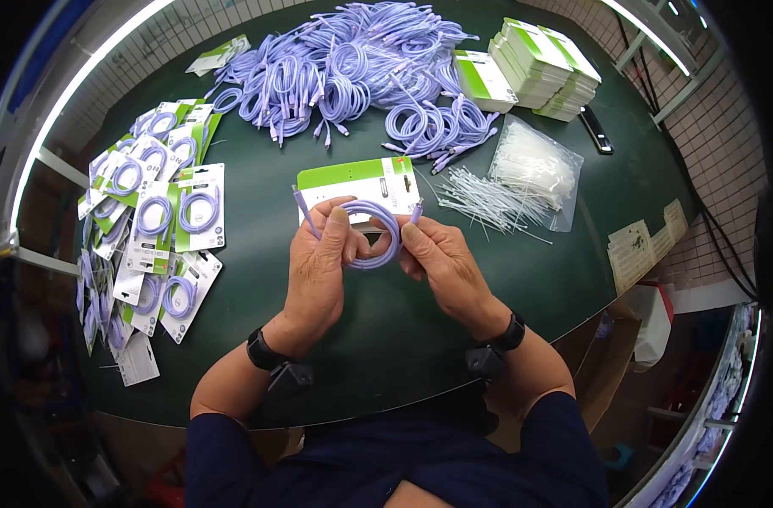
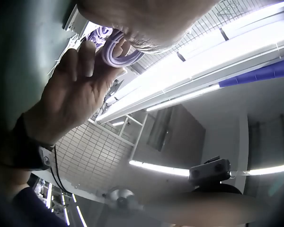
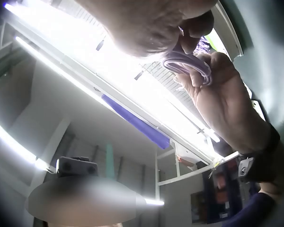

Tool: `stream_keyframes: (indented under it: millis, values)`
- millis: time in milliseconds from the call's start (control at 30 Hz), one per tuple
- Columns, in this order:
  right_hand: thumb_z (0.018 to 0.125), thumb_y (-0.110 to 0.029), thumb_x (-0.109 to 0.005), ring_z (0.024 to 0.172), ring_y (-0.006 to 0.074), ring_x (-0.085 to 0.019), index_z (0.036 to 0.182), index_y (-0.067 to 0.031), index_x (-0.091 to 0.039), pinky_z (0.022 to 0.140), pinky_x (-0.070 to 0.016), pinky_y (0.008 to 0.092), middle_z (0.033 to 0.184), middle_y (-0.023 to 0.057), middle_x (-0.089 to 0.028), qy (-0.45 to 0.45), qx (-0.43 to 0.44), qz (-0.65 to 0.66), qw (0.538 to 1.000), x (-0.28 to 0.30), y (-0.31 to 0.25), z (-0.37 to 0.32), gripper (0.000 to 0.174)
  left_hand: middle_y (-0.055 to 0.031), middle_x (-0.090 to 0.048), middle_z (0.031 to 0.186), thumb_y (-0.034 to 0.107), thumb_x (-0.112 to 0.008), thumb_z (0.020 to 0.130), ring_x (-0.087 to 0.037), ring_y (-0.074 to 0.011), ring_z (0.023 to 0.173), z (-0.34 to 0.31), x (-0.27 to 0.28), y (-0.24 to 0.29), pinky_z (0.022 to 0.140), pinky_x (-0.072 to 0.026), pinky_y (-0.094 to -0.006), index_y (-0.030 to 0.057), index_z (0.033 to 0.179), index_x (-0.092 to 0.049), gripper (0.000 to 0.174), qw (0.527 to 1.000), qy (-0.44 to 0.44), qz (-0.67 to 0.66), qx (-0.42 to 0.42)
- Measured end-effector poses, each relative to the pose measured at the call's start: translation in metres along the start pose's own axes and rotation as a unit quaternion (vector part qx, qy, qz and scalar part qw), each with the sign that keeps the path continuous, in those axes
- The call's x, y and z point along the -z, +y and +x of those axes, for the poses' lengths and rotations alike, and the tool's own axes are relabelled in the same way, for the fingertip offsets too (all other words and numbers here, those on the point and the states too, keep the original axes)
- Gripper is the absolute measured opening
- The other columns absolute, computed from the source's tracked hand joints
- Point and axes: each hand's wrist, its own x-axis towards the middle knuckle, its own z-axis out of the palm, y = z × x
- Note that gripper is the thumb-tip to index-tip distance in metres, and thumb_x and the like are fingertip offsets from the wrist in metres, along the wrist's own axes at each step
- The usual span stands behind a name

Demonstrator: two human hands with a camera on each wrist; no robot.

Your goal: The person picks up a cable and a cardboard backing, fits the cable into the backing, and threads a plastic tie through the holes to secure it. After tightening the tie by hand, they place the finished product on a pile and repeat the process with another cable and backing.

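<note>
A coiled lavender charging cable is held up between both hands over the table. My left hand grips the coil's left side with thumb and fingers, one connector end sticking up beside it. On the right, my right hand pinches the cable near its other connector. The loop shows between the two hands in the left wrist view, and the same coil appears in the right wrist view. Just behind the hands lies a green-and-white package card, partly covered by them.
A large heap of lavender cables fills the back. Carded cables pile up at left. Stacked cards stand back right, near a dark slim object. White zip ties lie beside their plastic bag. Taped paper marks the right edge.
</note>
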Motion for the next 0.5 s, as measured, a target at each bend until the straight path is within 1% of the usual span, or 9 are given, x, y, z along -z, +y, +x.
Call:
stream_keyframes:
  millis: [33, 100, 167, 267, 333, 367, 400, 467, 500]
  values:
    - [0.117, -0.031, -0.045, 0.076, 0.0058, -0.059, 0.143, 0.0014, -0.062, 0.065, -0.0478, 0.0221, 0.1, 0.0023, -0.071, -0.019, -0.041, 0.016, 0.999, 0.0, -0.004, 0.0, 0.045, 0.0029, -0.051, 0.077, 0.035, -0.058, 0.112, -0.051, -0.0075, 0.074, 0.001, -0.002, -0.002, 0.071, -0.0445, -0.0255, 0.0012, 0.135, -0.059, 0.041, 1.0, 0.003, 0.02, -0.02]
    - [0.117, -0.029, -0.046, 0.073, 0.0058, -0.058, 0.142, 0.0014, -0.062, 0.063, -0.0474, 0.0217, 0.099, 0.0019, -0.07, -0.01, -0.029, 0.026, 0.999, -0.013, -0.005, -0.002, 0.043, 0.0034, -0.05, 0.077, 0.034, -0.057, 0.113, -0.051, -0.0066, 0.075, 0.001, -0.003, -0.004, 0.071, -0.0437, -0.0243, 0.0002, 0.139, -0.058, 0.042, 0.996, 0.01, 0.06, -0.06]
    - [0.116, -0.027, -0.048, 0.068, 0.0057, -0.058, 0.142, 0.0016, -0.061, 0.059, -0.0464, 0.0208, 0.097, 0.0011, -0.069, 0.01, -0.005, 0.042, 0.999, -0.026, -0.009, -0.003, 0.041, 0.0031, -0.051, 0.078, 0.033, -0.055, 0.114, -0.051, -0.0068, 0.075, 0.002, 0.001, -0.009, 0.07, -0.0437, -0.0242, -0.0005, 0.14, -0.057, 0.042, 0.998, 0.003, 0.042, -0.055]
    - [0.116, -0.025, -0.049, 0.065, 0.0058, -0.057, 0.145, 0.0011, -0.057, 0.058, -0.0462, 0.0204, 0.096, 0.0009, -0.068, -0.001, -0.029, 0.016, 0.999, -0.019, -0.005, 0.002, 0.04, 0.0026, -0.053, 0.08, 0.031, -0.052, 0.115, -0.051, -0.0072, 0.075, 0.002, 0.005, -0.012, 0.069, -0.0437, -0.0238, -0.002, 0.142, -0.056, 0.043, 0.999, -0.014, 0.005, -0.039]
    - [0.115, -0.024, -0.05, 0.063, 0.0059, -0.056, 0.146, 0.0009, -0.056, 0.057, -0.0461, 0.0202, 0.096, 0.0008, -0.067, -0.005, -0.043, 0.004, 0.999, -0.011, -0.002, 0.005, 0.04, 0.0006, -0.058, 0.086, 0.026, -0.058, 0.112, -0.053, -0.0073, 0.075, 0.001, 0.003, -0.005, 0.069, -0.045, -0.0227, -0.0022, 0.142, -0.056, 0.041, 0.999, 0.003, -0.019, -0.028]
    - [0.115, -0.024, -0.05, 0.062, 0.0058, -0.055, 0.144, 0.0008, -0.057, 0.057, -0.0455, 0.0198, 0.095, 0.0007, -0.067, -0.026, -0.061, 0.022, 0.998, -0.006, -0.001, 0.006, 0.038, -0.0004, -0.06, 0.088, 0.023, -0.062, 0.111, -0.054, -0.0073, 0.076, 0.001, 0.001, 0.0, 0.07, -0.0457, -0.0221, -0.0023, 0.142, -0.056, 0.041, 0.999, 0.012, -0.032, -0.022]
    - [0.115, -0.024, -0.051, 0.061, 0.0056, -0.055, 0.141, 0.0007, -0.058, 0.056, -0.0449, 0.0194, 0.094, 0.0005, -0.067, -0.048, -0.081, 0.041, 0.995, -0.002, 0.0, 0.008, 0.036, -0.0004, -0.06, 0.088, 0.023, -0.062, 0.111, -0.054, -0.0073, 0.076, 0.001, 0.002, 0.005, 0.07, -0.0457, -0.0221, -0.0023, 0.142, -0.056, 0.041, 0.999, 0.014, -0.031, -0.019]
    - [0.115, -0.023, -0.051, 0.06, 0.0055, -0.054, 0.139, 0.0006, -0.059, 0.056, -0.0443, 0.019, 0.094, 0.0003, -0.066, -0.071, -0.108, 0.065, 0.989, 0.001, 0.003, 0.008, 0.035, -0.0033, -0.065, 0.097, 0.016, -0.07, 0.102, -0.059, -0.0074, 0.081, -0.002, 0.009, 0.017, 0.073, -0.049, -0.0228, -0.0023, 0.14, -0.058, 0.043, 0.995, -0.02, 0.095, 0.035]
    - [0.114, -0.023, -0.052, 0.062, 0.0064, -0.056, 0.133, 0.0002, -0.06, 0.056, -0.0453, 0.021, 0.092, 0.0011, -0.067, -0.081, -0.109, 0.029, 0.99, 0.0, 0.002, 0.008, 0.031, -0.0047, -0.067, 0.101, 0.012, -0.074, 0.098, -0.061, -0.0075, 0.083, -0.004, 0.013, 0.019, 0.074, -0.0506, -0.0232, -0.0023, 0.139, -0.059, 0.046, 0.985, -0.036, 0.157, 0.064]
